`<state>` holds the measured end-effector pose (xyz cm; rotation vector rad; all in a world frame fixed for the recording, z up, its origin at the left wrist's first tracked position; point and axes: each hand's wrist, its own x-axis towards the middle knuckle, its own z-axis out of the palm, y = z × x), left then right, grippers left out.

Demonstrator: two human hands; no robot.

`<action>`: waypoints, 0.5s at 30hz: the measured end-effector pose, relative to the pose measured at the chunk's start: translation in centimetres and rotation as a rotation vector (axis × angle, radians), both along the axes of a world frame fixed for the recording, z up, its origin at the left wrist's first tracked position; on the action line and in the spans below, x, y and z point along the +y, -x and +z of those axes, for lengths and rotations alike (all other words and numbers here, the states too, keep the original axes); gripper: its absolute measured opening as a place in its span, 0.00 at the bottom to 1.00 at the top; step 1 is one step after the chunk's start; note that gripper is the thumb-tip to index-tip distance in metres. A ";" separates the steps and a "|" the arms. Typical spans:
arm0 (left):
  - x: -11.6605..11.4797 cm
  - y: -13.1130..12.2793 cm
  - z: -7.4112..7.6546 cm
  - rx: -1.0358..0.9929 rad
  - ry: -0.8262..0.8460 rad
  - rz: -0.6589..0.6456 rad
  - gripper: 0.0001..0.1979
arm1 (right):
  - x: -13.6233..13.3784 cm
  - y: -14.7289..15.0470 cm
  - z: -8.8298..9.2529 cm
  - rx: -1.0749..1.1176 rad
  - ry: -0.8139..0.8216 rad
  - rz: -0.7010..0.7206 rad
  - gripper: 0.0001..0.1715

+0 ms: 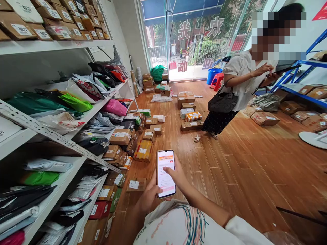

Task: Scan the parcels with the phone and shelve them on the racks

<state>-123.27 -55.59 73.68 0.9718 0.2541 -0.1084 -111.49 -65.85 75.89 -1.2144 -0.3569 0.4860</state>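
Note:
A smartphone (166,178) with a lit, mostly white screen and an orange banner is held upright in front of my body. My left hand (150,190) wraps its lower left side, the thumb over the screen's bottom corner. From the right, my right hand (178,173) grips the phone's edge, and its thumb lies on the middle of the screen. The fingers behind the phone are mostly hidden. Just left of the phone, a flat brown box (136,184) with a white label rests on the floor.
White shelves (51,136) on the left hold bagged parcels and labelled boxes. More boxes (143,150) line the floor beside them. A person (242,68) stands at the right, near a blue rack (301,93). Glass doors (194,41) are at the back; a stack of boxes (186,99) stands mid-floor.

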 end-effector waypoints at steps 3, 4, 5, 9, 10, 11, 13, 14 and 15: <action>-0.1 0.1 -0.1 0.011 0.007 -0.011 0.50 | -0.1 0.1 -0.3 -0.002 0.014 -0.003 0.29; -0.2 0.2 -0.1 0.016 0.005 -0.015 0.49 | -0.2 0.1 -0.4 0.000 0.017 -0.003 0.30; -0.2 0.2 -0.1 0.022 0.004 -0.018 0.49 | -0.3 0.2 -0.5 0.005 0.016 0.000 0.31; -0.6 0.1 0.5 0.046 0.057 0.023 0.50 | -1.1 0.5 -0.5 0.052 -0.051 0.083 0.26; -0.7 0.1 0.7 0.047 0.083 0.043 0.51 | -1.4 0.6 -0.6 0.070 -0.073 0.119 0.25; -0.8 0.0 0.9 0.044 0.105 0.068 0.52 | -1.7 0.7 -0.7 0.088 -0.091 0.155 0.25; -1.0 -0.1 1.3 0.033 0.129 0.115 0.52 | -2.2 1.0 -1.1 0.125 -0.117 0.216 0.27; -1.0 -0.1 1.4 0.026 0.128 0.128 0.51 | -2.4 1.1 -1.5 0.145 -0.127 0.236 0.28; -1.1 -0.2 1.6 0.020 0.122 0.128 0.50 | -2.5 1.2 -1.8 0.168 -0.135 0.247 0.30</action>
